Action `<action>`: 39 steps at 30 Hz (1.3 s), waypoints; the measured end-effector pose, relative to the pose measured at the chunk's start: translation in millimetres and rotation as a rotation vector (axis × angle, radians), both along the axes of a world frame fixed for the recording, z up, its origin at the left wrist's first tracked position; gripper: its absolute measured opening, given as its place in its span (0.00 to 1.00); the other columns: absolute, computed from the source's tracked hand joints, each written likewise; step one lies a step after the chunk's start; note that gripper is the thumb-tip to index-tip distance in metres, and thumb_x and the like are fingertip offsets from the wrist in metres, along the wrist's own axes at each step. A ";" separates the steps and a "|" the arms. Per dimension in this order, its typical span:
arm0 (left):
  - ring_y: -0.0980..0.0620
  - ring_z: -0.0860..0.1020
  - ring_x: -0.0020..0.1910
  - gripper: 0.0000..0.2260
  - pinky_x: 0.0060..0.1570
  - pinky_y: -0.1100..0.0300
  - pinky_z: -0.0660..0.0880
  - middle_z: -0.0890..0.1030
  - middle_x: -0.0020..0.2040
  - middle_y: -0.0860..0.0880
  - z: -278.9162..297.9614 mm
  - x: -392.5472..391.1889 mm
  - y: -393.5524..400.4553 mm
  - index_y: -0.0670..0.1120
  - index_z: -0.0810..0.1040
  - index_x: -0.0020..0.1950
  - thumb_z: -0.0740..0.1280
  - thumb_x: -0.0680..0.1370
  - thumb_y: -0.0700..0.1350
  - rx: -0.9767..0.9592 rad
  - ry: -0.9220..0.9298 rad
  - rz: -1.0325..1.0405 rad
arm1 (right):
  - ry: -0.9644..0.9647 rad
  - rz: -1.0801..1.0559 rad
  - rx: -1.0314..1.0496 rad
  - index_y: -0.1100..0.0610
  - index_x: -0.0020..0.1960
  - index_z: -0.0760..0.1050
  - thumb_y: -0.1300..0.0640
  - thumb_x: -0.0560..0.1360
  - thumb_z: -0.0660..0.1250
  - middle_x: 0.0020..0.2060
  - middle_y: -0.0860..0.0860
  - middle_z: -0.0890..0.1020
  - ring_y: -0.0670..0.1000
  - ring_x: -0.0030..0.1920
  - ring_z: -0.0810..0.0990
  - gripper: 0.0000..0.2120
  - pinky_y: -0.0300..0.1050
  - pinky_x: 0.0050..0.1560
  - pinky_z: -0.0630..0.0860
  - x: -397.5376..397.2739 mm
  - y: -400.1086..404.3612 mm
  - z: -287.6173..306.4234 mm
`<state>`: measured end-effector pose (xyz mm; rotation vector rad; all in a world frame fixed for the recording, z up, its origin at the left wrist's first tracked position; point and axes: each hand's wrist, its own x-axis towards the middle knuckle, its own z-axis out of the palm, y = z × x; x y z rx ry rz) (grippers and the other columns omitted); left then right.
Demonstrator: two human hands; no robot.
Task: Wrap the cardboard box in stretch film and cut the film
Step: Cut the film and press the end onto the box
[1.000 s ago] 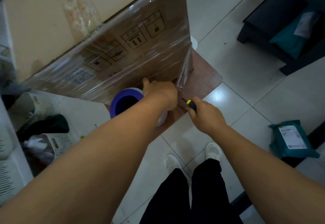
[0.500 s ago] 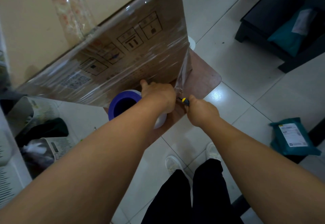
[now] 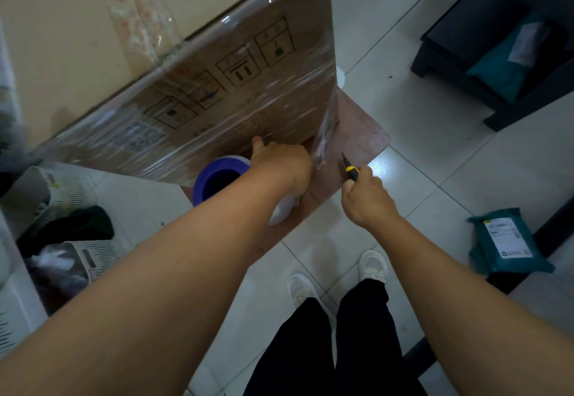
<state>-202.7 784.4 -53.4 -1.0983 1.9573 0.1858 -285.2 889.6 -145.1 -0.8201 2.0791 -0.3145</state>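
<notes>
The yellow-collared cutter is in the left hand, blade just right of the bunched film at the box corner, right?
No: the head view shows the cutter in the right hand, blade just right of the bunched film at the box corner.

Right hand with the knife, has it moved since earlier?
Yes: right hand and knife shifted right, away from the cardboard box, toward the table corner.

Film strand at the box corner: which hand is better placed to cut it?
Right, probably. The right hand grips the yellow-and-black cutter, blade aimed at the film strand just beside it. The left hand is busy holding the film roll beside the cardboard box.
</notes>
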 end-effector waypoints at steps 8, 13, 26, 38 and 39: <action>0.42 0.73 0.59 0.14 0.66 0.40 0.54 0.78 0.55 0.46 -2.3 5.0 -0.2 0.49 0.78 0.57 0.69 0.72 0.44 -0.024 0.051 -0.023 | 0.037 -0.068 -0.092 0.55 0.74 0.53 0.51 0.78 0.59 0.64 0.60 0.61 0.62 0.63 0.64 0.28 0.52 0.57 0.68 19.9 -38.8 -8.5; 0.43 0.74 0.58 0.13 0.65 0.41 0.55 0.79 0.53 0.47 -2.9 6.1 -0.1 0.50 0.78 0.54 0.70 0.71 0.49 -0.022 0.062 -0.005 | -0.006 -0.205 -0.179 0.53 0.70 0.66 0.46 0.80 0.52 0.63 0.58 0.69 0.60 0.63 0.66 0.22 0.52 0.61 0.66 22.9 -42.1 -1.6; 0.44 0.75 0.56 0.03 0.66 0.42 0.56 0.77 0.47 0.48 2.4 9.1 5.0 0.50 0.74 0.47 0.66 0.75 0.45 -0.037 0.136 0.017 | -1.235 -0.862 -0.044 0.56 0.50 0.76 0.37 0.76 0.60 0.40 0.55 0.83 0.54 0.45 0.79 0.22 0.47 0.50 0.78 17.4 -63.4 13.6; 0.44 0.73 0.61 0.07 0.67 0.43 0.55 0.78 0.55 0.47 8.3 6.1 7.0 0.48 0.74 0.55 0.64 0.77 0.44 -0.065 0.053 0.014 | -1.228 -1.184 -0.120 0.58 0.52 0.80 0.35 0.74 0.59 0.43 0.54 0.85 0.51 0.45 0.84 0.27 0.47 0.51 0.80 48.8 -93.5 -7.7; 0.44 0.73 0.60 0.05 0.67 0.43 0.55 0.78 0.55 0.47 8.5 6.6 6.2 0.49 0.74 0.52 0.64 0.77 0.44 -0.059 0.062 0.013 | -1.193 -1.183 -0.116 0.57 0.59 0.78 0.34 0.72 0.61 0.53 0.55 0.83 0.52 0.54 0.83 0.30 0.53 0.56 0.78 53.5 -97.7 -24.6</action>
